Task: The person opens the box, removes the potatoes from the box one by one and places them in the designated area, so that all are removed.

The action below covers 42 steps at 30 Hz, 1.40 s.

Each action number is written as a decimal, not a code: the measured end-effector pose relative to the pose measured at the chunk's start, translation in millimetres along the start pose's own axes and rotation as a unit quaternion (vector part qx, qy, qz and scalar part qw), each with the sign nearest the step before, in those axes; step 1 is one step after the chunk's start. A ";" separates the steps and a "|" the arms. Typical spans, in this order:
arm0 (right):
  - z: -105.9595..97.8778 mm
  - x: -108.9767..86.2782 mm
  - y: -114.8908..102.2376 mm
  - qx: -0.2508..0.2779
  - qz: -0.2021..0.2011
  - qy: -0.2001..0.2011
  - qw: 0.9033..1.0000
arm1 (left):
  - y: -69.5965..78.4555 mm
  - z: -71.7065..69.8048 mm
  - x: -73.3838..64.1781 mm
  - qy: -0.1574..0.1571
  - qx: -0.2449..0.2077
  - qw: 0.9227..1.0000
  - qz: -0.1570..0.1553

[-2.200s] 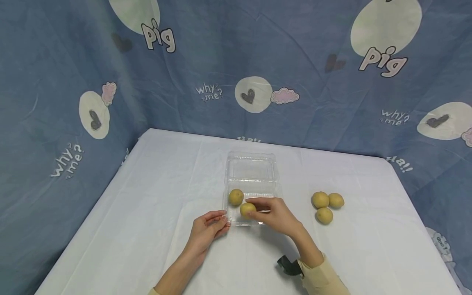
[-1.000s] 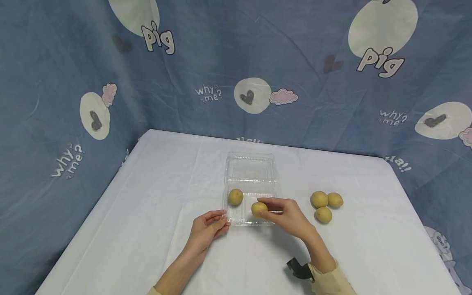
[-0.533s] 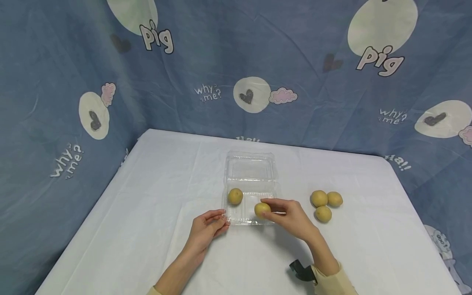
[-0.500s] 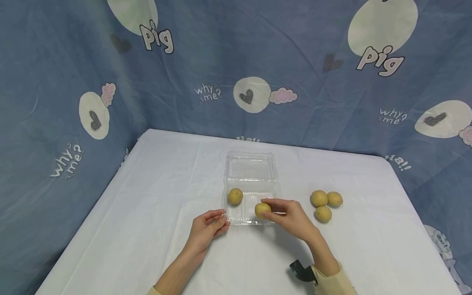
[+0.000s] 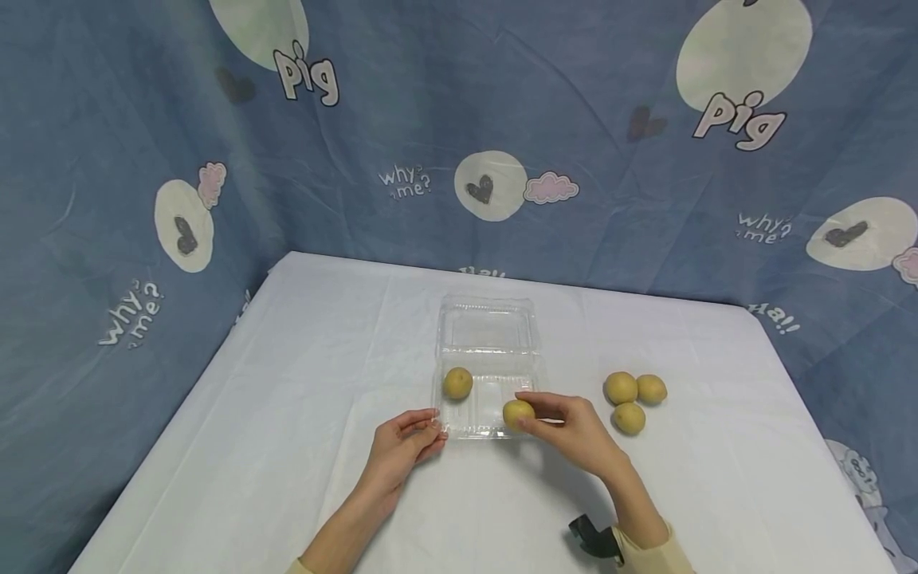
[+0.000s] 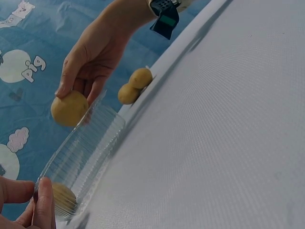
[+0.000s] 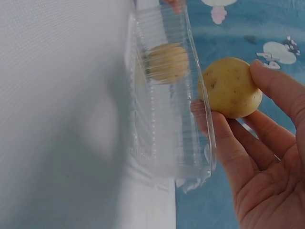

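A clear plastic clamshell container [image 5: 488,402] lies with its lid folded back, away from me. My left hand [image 5: 402,450] pinches its near left corner between thumb and fingers, as the left wrist view also shows. One small yellow potato [image 5: 457,383] sits inside, toward the left side. My right hand [image 5: 577,434] holds another potato [image 7: 231,88] by thumb and fingertips. That potato is at the near right of the container, at rim height in the wrist views; the rim passes close to the fingers. Whether it touches the rim I cannot tell.
Three more potatoes [image 5: 629,399] lie grouped on the white-covered table [image 5: 330,343], to the right of the container. A blue printed curtain [image 5: 402,127] hangs behind and at the sides of the table. A dark wrist device [image 5: 594,538] is on the right forearm.
The right hand has carried its potato rightward from near the container's middle to its near right, lately slightly toward me. The left hand, the container and the other potatoes have stayed put.
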State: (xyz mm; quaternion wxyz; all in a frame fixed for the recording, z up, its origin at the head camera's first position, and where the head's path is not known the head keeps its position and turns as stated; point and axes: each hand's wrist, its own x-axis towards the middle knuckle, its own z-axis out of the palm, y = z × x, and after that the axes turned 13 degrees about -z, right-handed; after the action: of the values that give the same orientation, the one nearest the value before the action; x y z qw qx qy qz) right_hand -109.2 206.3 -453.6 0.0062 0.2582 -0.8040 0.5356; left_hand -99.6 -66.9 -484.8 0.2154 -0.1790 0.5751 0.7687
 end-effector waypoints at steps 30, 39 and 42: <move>-16.8 -15.6 -7.7 0.010 0.027 0.021 0.999 | -0.7 0.1 2.0 -0.001 0.000 1.000 0.002; -16.8 -19.9 -7.5 0.007 0.029 0.026 0.999 | -1.5 0.1 2.0 0.001 -0.003 1.000 0.000; -17.2 -21.3 -8.1 0.014 0.031 0.030 0.999 | -1.4 0.2 1.8 0.001 -0.003 1.000 0.001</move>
State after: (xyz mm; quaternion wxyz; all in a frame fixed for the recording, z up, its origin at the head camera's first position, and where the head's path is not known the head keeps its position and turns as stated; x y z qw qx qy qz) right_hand -91.9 227.5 -445.4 0.0105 0.2172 -0.8033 0.5545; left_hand -100.3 -66.2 -486.8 0.2138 -0.1800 0.5734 0.7702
